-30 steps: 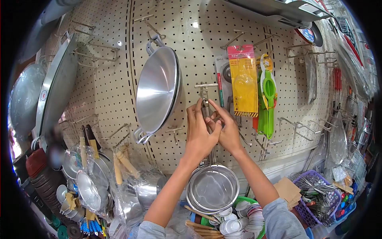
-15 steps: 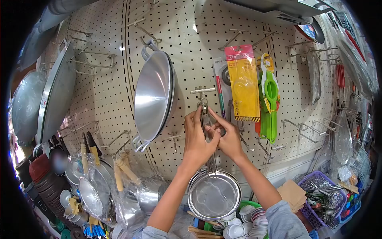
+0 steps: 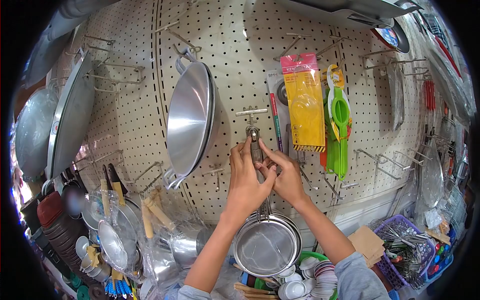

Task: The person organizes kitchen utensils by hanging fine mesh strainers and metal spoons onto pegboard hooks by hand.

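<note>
Several round mesh strainers (image 3: 264, 248) hang one behind another by their metal handles from a hook (image 3: 251, 112) on the pegboard. My left hand (image 3: 246, 181) is closed round the left side of the handles, its fingertips pointing up near their top ends. From the right, my right hand (image 3: 285, 179) presses its fingers against the same handles, with the index finger stretched upward. The two hands meet in front of the handles, and the mesh bowls hang below between my forearms.
Metal woks (image 3: 190, 117) hang at the left of the pegboard (image 3: 225, 45). Right of the hands hang a yellow package (image 3: 306, 107) and a green squeezer (image 3: 341, 135). Below are a purple basket (image 3: 429, 255) of utensils, stacked white dishes (image 3: 326, 280) and plastic-wrapped pans (image 3: 172, 250).
Both hands have shifted very slightly down along the handles. The strainer bowls have spread apart a little, with a rear one showing more at the right.
</note>
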Available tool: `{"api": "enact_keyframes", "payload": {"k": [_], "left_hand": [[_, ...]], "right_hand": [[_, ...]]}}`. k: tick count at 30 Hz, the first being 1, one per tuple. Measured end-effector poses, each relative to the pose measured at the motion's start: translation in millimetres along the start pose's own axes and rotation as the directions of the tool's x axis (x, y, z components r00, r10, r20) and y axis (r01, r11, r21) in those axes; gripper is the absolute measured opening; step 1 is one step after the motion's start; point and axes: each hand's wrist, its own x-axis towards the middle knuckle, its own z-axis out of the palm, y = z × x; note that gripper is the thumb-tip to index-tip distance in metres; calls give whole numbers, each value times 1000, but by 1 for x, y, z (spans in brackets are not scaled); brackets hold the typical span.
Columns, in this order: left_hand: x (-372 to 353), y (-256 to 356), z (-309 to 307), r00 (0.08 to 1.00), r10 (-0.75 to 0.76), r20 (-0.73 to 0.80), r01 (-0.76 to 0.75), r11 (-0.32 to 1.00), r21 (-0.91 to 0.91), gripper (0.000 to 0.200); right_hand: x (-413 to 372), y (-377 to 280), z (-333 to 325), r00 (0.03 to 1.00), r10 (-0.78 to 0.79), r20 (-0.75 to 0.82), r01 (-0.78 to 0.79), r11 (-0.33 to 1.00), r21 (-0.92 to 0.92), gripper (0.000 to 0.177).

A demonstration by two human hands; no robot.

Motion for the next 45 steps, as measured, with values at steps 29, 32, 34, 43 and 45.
{"api": "enact_keyframes", "payload": {"k": [29, 32, 34, 43, 45], "left_hand": [[-103, 97, 10, 991, 48, 128, -68, 985, 159, 59], [-131, 122, 26, 985, -2, 173, -2, 1000, 23, 54], [-151, 139, 40, 973, -79, 215, 109, 985, -130, 52], [-226, 216, 106, 909, -194, 369, 308, 908, -283, 45], [-242, 236, 119, 851, -274, 448, 443, 832, -333, 45]], "right_hand": [[-138, -52, -75, 929, 270, 252, -337, 899, 279, 51], [-174, -56, -106, 888, 329, 321, -421, 862, 281, 51], [-199, -58, -128, 859, 370, 354, -474, 836, 276, 52], [-300, -69, -236, 769, 541, 340, -629, 735, 253, 48], [-321, -71, -260, 732, 581, 356, -674, 695, 252, 50]]}}
